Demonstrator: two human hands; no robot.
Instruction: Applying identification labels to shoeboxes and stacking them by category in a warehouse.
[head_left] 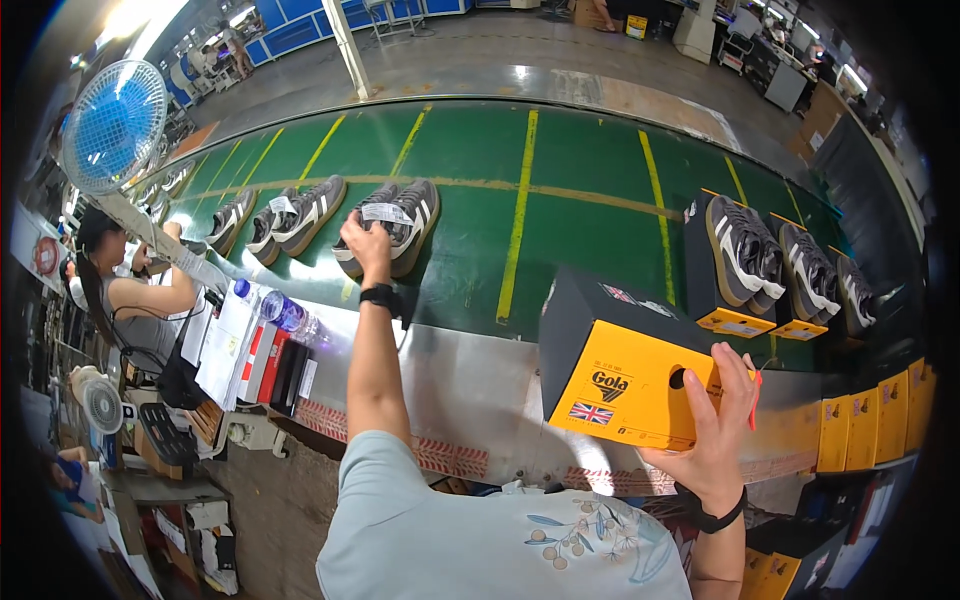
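My left hand (368,245) reaches over the green belt to a pair of grey sneakers (416,228) with white stripes. Its fingers are closed at a white printed paper slip (386,212) lying across the shoes; the fingertips are partly hidden. My right hand (718,430) grips a shoebox (630,385) by its right end. The box is dark with a yellow side, a round hole and a small flag print, and it is tilted above the metal edge. A thin red object (755,400), its kind unclear, shows beside the right fingers.
More sneakers (310,215) stand left on the belt (470,270). At right, sneakers (735,250) rest on dark shoeboxes; yellow-sided boxes (865,425) line the lower right. Papers (232,345), a bottle (285,312) and a fan (115,125) are left, near a seated person (150,300).
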